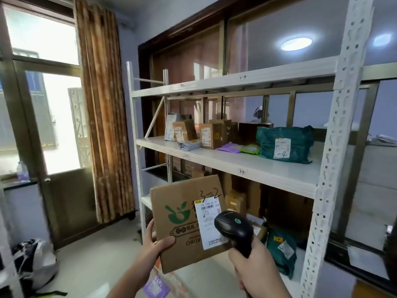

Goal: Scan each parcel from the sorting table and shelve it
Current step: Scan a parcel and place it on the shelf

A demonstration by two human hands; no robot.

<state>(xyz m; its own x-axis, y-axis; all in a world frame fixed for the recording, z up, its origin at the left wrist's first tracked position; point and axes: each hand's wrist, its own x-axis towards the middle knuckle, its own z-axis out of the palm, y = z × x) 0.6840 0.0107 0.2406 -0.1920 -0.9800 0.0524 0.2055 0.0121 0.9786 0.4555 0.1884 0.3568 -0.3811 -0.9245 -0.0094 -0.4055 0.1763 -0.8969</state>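
Two hands share the work here; the left hand (155, 240) holds a flat cardboard parcel (187, 220) up in front of the shelving unit (225, 164), thumb pressed on the printed face and fingers curled round the left edge, while the right hand (255, 265) is wrapped around the grip of a black scanner (234, 227) whose head sits just over the parcel's white shipping label (211, 220); the parcel is off any surface, tilted toward the camera, with "3-2" handwritten above the label. Held one-handed by an edge without sagging, it is probably light and fairly stiff; the smooth card could slip from a pinch, so a hold under the bottom edge or across a corner looks safer for shelving; the middle shelf already carries several boxes and a green bag (285, 145).
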